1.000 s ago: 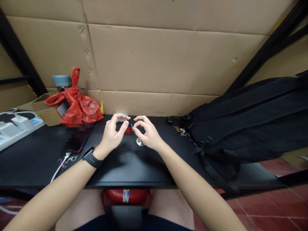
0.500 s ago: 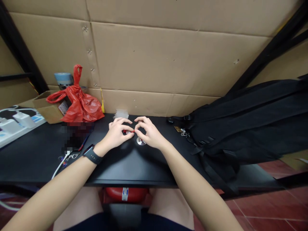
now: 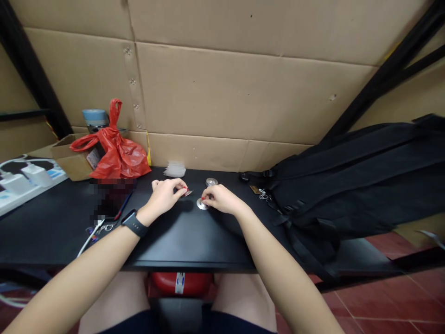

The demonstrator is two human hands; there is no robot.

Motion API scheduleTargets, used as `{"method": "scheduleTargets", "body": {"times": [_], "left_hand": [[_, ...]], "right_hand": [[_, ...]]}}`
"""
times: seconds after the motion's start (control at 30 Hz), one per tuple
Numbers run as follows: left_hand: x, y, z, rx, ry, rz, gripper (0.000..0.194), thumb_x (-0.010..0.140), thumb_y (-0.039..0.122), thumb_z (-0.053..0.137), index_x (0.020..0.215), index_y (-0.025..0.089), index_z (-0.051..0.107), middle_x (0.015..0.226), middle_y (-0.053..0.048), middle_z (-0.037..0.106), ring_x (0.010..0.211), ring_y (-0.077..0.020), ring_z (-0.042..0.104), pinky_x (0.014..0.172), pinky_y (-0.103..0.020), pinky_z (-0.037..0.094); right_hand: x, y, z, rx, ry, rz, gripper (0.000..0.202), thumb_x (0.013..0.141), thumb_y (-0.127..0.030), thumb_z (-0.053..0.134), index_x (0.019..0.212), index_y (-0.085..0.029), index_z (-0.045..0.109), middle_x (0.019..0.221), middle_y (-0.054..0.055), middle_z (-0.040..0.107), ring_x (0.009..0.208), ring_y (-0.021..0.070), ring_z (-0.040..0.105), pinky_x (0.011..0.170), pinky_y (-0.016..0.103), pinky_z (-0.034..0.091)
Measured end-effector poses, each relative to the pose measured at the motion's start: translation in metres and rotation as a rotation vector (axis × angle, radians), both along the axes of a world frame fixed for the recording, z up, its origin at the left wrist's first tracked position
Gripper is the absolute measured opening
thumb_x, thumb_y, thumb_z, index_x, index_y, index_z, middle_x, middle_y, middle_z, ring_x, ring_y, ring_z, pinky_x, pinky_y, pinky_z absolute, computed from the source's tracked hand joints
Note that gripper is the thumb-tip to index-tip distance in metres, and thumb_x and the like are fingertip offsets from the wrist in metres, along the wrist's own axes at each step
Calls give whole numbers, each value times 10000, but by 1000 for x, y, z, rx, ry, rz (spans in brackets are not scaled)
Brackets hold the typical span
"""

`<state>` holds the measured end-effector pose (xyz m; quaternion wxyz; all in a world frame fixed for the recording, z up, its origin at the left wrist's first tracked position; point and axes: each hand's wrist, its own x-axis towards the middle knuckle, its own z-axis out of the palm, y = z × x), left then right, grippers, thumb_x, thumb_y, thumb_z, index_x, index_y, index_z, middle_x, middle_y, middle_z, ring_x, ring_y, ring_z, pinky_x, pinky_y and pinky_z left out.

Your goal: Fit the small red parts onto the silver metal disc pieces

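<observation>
A shiny, silvery dish (image 3: 202, 204) is lying on the dark surface (image 3: 167, 241), its rim showing around the right hand's fingers (image 3: 206, 199). A small red piece (image 3: 203, 199) is showing at those fingertips, right over the dish. Just behind, a second round dish (image 3: 212, 182), also shiny, is resting on the surface, its near side partly hidden by the hand. A thin, shiny piece (image 3: 188, 193) is tilting at the left hand's fingers (image 3: 184, 189), with a red bit (image 3: 186, 189) showing beside it; its full shape is too small to tell.
</observation>
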<state>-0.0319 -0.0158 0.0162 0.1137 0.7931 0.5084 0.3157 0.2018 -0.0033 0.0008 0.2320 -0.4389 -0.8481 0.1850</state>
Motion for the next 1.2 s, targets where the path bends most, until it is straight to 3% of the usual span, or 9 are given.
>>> {"method": "scheduleTargets", "body": {"times": [0.17, 0.33, 0.43, 0.6, 0.77, 0.87, 0.97, 1.07, 1.2], "left_hand": [[2, -1, 0, -51, -79, 20, 167, 877, 378, 602, 871, 244, 702, 889, -7, 785, 829, -221, 714, 873, -368, 387], [4, 0, -3, -115, -188, -54, 155, 875, 380, 595, 867, 250, 679, 891, 9, 781, 883, -212, 730, 885, -339, 454], [4, 2, -6, -132, -238, -87, 141, 872, 372, 595, 858, 250, 664, 913, 11, 778, 924, -212, 733, 910, -330, 469], [4, 5, -11, -145, -310, -113, 134, 866, 358, 590, 858, 239, 652, 925, -1, 773, 947, -213, 734, 891, -315, 496], [3, 6, -12, -154, -302, -105, 142, 857, 373, 603, 868, 246, 664, 926, 4, 777, 946, -218, 736, 884, -321, 507], [3, 8, -14, -154, -297, -107, 148, 857, 379, 605, 864, 246, 669, 907, 2, 778, 923, -216, 737, 881, -322, 511], [3, 11, -17, -162, -288, -112, 170, 858, 396, 604, 872, 243, 679, 902, -7, 780, 880, -212, 736, 857, -311, 516], [2, 13, -16, -148, -254, -128, 200, 877, 419, 583, 913, 247, 680, 942, -15, 777, 898, -212, 726, 851, -308, 509], [-8, 23, -16, 15, -96, 108, 308, 978, 419, 404, 1075, 248, 641, 1049, -67, 746, 1031, -259, 666, 924, -417, 457]], "right_hand": [[-15, -5, 4, -92, 407, -4, 126, 845, -311, 653, 836, -186, 672, 767, 31, 720, 665, 166, 694, 639, 276, 519], [-31, -9, 1, -170, 692, 55, 281, 821, -452, 682, 872, -183, 621, 1064, 81, 707, 769, 165, 731, 696, 286, 578], [-33, -8, -2, -215, 703, 14, 289, 824, -458, 683, 868, -180, 613, 1167, 98, 684, 757, 155, 735, 651, 271, 586], [-32, -7, -6, -323, 746, -16, 309, 787, -452, 735, 889, -184, 621, 1113, 85, 706, 746, 168, 749, 618, 271, 611], [-33, -8, -5, -378, 848, 23, 442, 754, -416, 775, 1139, -231, 662, 1117, 61, 712, 740, 156, 749, 642, 287, 634], [-32, -9, -5, -410, 842, 29, 468, 760, -424, 768, 1165, -200, 701, 979, 67, 746, 745, 177, 748, 673, 318, 639], [-33, -9, -6, -412, 815, 23, 544, 667, -370, 843, 1161, -185, 713, 918, 67, 762, 777, 208, 749, 731, 365, 638], [-34, -6, -8, -342, 769, -10, 628, 570, -296, 889, 1163, -192, 710, 1034, 85, 756, 832, 220, 747, 781, 373, 625], [-28, 2, -10, -169, 679, -132, 534, 661, -287, 816, 1172, -181, 701, 1110, 108, 731, 727, 162, 728, 748, 327, 607]]}}
